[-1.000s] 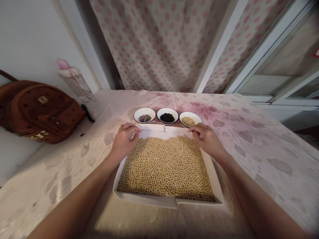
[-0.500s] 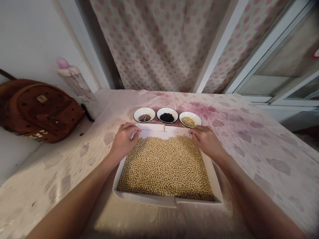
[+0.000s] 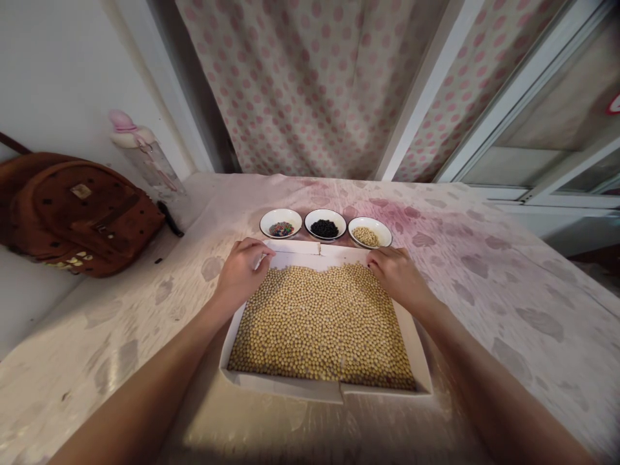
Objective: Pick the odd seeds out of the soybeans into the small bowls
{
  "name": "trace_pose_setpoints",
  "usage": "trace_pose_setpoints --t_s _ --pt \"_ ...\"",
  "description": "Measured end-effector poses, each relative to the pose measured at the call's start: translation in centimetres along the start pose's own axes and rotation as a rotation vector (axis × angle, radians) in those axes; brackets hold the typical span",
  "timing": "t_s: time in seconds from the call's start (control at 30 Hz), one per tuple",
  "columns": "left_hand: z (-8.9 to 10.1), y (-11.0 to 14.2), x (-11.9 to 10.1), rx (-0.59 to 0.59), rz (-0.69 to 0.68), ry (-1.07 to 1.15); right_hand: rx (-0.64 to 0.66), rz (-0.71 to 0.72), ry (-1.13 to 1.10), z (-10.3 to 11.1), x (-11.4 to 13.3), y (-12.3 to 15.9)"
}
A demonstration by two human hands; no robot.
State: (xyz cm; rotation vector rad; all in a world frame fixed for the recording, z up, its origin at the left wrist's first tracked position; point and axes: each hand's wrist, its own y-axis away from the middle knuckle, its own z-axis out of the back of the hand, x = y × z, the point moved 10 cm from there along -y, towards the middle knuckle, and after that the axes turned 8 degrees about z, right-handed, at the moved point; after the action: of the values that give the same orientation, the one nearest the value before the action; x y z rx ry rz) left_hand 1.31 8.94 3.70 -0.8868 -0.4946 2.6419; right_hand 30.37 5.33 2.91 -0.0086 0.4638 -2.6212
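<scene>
Curling over the far rim of a white cardboard tray (image 3: 285, 387) full of soybeans (image 3: 322, 329), the left hand (image 3: 241, 278) and right hand (image 3: 400, 278) stay well apart; neither grip clearly shows clamped or loose. The tray sits on the worktop (image 3: 484, 278), just before three white bowls (image 3: 325, 214).

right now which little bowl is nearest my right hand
The rightmost white bowl, holding soybeans, just beyond your right hand; the black-bean bowl and multicoloured bowl sit further left.

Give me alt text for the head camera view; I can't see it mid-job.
The bare left hand and bare right hand rest at the far corners of a shallow white cardboard tray filled with pale yellow soybeans. Beyond it stand three small white bowls of multicoloured grains, black beans and pale beans.
</scene>
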Motion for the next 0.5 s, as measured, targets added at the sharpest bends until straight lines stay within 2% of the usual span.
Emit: trace_pose_setpoints --t_s 0.2,0.5 --pt "-0.04 0.00 0.06 0.002 0.001 0.008 -0.025 -0.029 0.055 1.23 -0.43 0.35" --pt "0.05 0.03 -0.16 0.002 0.001 0.011 0.021 -0.050 0.138 0.68 0.07 0.44"
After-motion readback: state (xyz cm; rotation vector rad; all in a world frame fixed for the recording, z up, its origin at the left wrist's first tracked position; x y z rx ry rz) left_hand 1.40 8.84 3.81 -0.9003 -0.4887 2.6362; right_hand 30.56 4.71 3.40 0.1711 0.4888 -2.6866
